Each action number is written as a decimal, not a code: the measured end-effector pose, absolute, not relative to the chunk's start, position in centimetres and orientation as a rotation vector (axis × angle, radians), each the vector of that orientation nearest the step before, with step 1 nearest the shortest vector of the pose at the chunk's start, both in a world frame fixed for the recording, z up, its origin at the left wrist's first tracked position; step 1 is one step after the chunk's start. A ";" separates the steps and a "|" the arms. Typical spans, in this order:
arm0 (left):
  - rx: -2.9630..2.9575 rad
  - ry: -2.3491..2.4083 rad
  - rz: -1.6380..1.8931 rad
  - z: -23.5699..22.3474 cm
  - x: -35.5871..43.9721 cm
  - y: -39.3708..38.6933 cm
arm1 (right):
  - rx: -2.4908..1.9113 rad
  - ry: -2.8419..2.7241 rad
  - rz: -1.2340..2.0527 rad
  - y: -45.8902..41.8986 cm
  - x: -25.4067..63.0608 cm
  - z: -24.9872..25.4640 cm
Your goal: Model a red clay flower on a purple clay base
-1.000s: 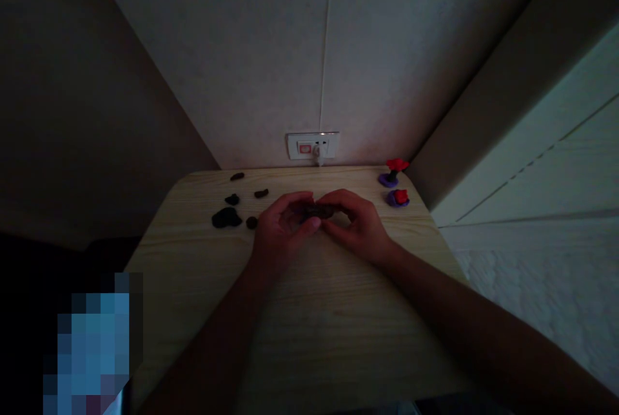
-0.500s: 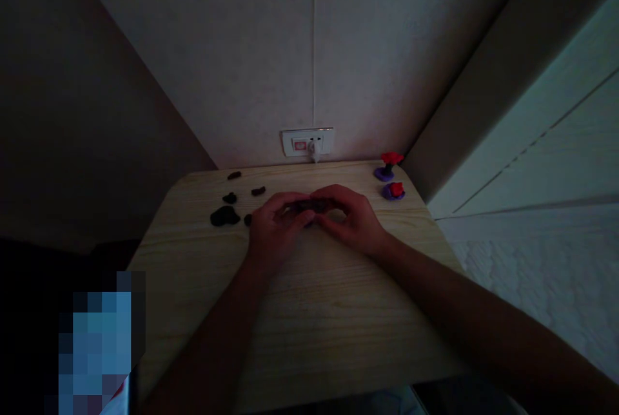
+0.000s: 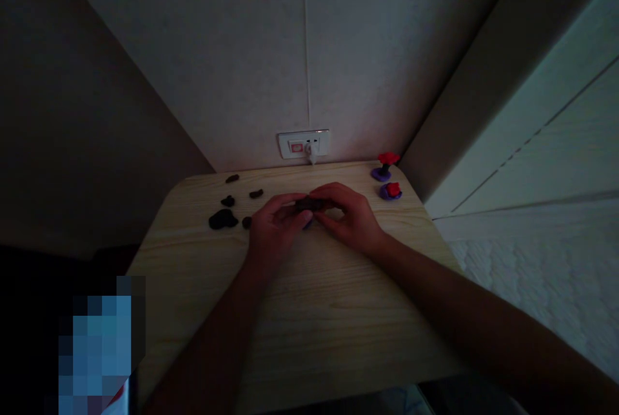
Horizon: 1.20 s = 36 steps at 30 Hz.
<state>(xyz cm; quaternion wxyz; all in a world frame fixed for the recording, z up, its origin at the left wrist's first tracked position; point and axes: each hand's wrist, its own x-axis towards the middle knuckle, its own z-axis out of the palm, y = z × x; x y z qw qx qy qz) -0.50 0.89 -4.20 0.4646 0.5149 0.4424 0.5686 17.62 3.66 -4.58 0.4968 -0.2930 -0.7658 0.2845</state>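
Note:
Between my two hands, at the middle of the table, is a dark brown lump that looks like modelling clay (image 3: 309,203). My left hand (image 3: 271,227) pinches its left side, with the thumb at the front and the fingers behind. My right hand (image 3: 356,216) has its thumb and fingertips closed on the right side. A small purple bit (image 3: 307,224) shows beneath the lump; the fingers hide the rest of it. Beside my left hand lies a small round dark piece (image 3: 247,222), partly covered by the hand.
Left on the wooden table (image 3: 300,325) lie a flat black lump (image 3: 222,219), a small black piece (image 3: 227,200) and two brown pieces (image 3: 256,194). At the back right stand a red-topped figure (image 3: 388,158) and a purple-and-red one (image 3: 393,189). Behind is a wall socket (image 3: 304,144).
My fingers have shifted slightly around the brown lump, and more of the purple bit shows below it. The whole view has moved a little; the other pieces lie as before.

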 end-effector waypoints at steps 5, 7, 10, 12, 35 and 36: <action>1.247 1.075 1.429 -4.0 -0.6 0.9 | -0.734 -1.828 0.763 3.5 17.6 -4.8; 1.252 1.069 1.457 -4.1 -0.7 0.9 | -0.748 -1.813 0.783 3.5 17.6 -4.9; 1.262 1.061 1.461 -4.3 -0.8 1.0 | -0.759 -1.812 0.772 3.5 17.6 -5.0; 1.270 1.054 1.461 -4.5 -0.8 1.1 | -0.743 -1.829 0.738 3.5 17.6 -4.9; 1.314 1.078 1.377 -4.3 -0.7 1.0 | -0.761 -1.829 0.762 4.0 17.6 -5.3; 1.327 1.091 1.375 -4.3 -0.8 1.0 | -0.758 -1.827 0.777 4.0 17.7 -5.3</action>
